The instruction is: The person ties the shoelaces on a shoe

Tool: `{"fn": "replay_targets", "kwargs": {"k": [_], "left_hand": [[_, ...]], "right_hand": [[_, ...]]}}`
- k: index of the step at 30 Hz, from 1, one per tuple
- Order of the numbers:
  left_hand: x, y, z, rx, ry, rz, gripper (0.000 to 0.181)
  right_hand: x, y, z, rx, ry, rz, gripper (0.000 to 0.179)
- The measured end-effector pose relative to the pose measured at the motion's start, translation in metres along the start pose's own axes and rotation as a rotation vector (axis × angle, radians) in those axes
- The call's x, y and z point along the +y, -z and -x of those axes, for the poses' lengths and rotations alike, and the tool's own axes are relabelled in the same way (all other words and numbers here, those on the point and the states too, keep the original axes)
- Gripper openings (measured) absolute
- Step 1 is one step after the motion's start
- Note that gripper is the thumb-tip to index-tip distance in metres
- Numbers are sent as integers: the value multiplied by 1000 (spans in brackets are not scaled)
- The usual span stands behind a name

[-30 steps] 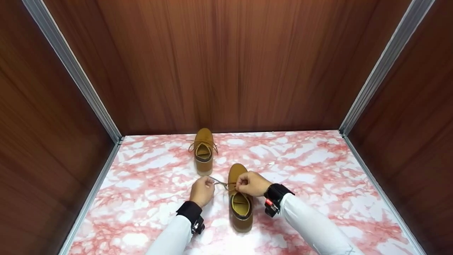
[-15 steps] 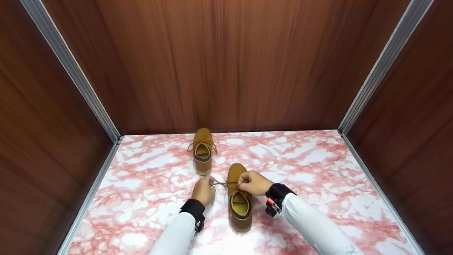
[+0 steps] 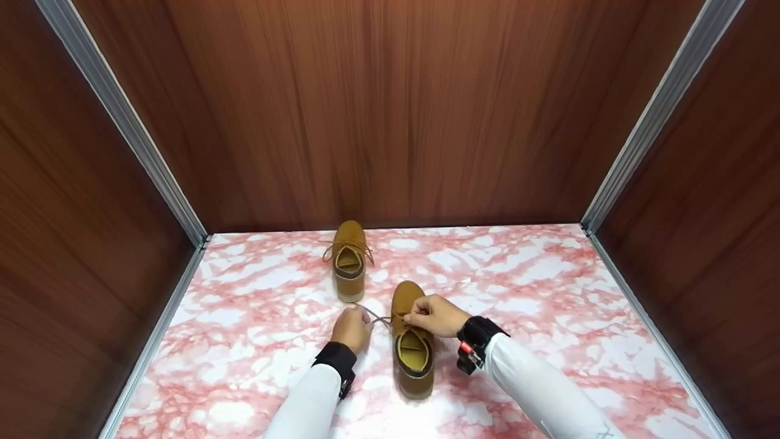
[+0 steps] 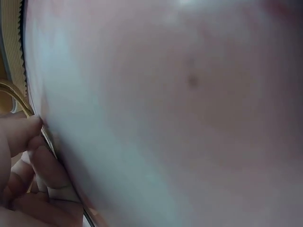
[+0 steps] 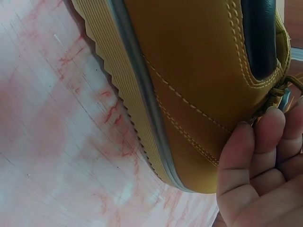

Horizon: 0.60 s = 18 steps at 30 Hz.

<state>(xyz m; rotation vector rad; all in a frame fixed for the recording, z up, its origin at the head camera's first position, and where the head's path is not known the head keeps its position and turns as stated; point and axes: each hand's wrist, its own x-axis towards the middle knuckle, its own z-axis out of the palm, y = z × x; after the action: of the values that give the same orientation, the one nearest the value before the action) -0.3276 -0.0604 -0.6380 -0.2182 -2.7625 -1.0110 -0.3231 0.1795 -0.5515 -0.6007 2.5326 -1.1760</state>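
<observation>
A tan lace-up shoe (image 3: 408,296) stands on the marbled surface, toe pointing away. Its brown shoelace (image 3: 382,319) stretches from the lacing to my left hand (image 3: 353,329), which pinches it just left of the shoe. In the left wrist view, thumb and finger meet on the lace (image 4: 21,100). Over the front of the shoe, my right hand (image 3: 440,315) has its fingers curled at the lacing. The right wrist view shows the right fingertips (image 5: 270,118) against the lace knot (image 5: 279,92); part of the lace is hidden behind them.
A matching tan shoe (image 3: 350,286) stands farther back and left, near the wooden back wall (image 3: 390,122), its laces tied in a bow. Wood panels with metal edge strips (image 3: 646,116) enclose both sides. The pink-and-white marbled surface (image 3: 244,341) lies under everything.
My left hand has shifted slightly right and back while keeping the lace. My right fingertips moved a little right, then back left to the lacing. Both shoes stay in place.
</observation>
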Motion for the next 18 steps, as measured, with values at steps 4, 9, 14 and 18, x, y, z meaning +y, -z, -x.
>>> {"fn": "replay_targets", "kwargs": {"k": [4, 9, 14, 18], "left_hand": [[3, 4, 1, -40, 8, -20, 13], [3, 8, -5, -92, 19, -2, 24], [4, 13, -8, -151, 50, 32, 31], [6, 18, -7, -174, 72, 57, 28]], "right_hand": [[0, -1, -1, 7, -6, 4, 28], [0, -2, -2, 11, -23, 2, 28], [0, -3, -1, 16, -23, -11, 28], [-1, -2, -1, 20, -13, -16, 24]]}}
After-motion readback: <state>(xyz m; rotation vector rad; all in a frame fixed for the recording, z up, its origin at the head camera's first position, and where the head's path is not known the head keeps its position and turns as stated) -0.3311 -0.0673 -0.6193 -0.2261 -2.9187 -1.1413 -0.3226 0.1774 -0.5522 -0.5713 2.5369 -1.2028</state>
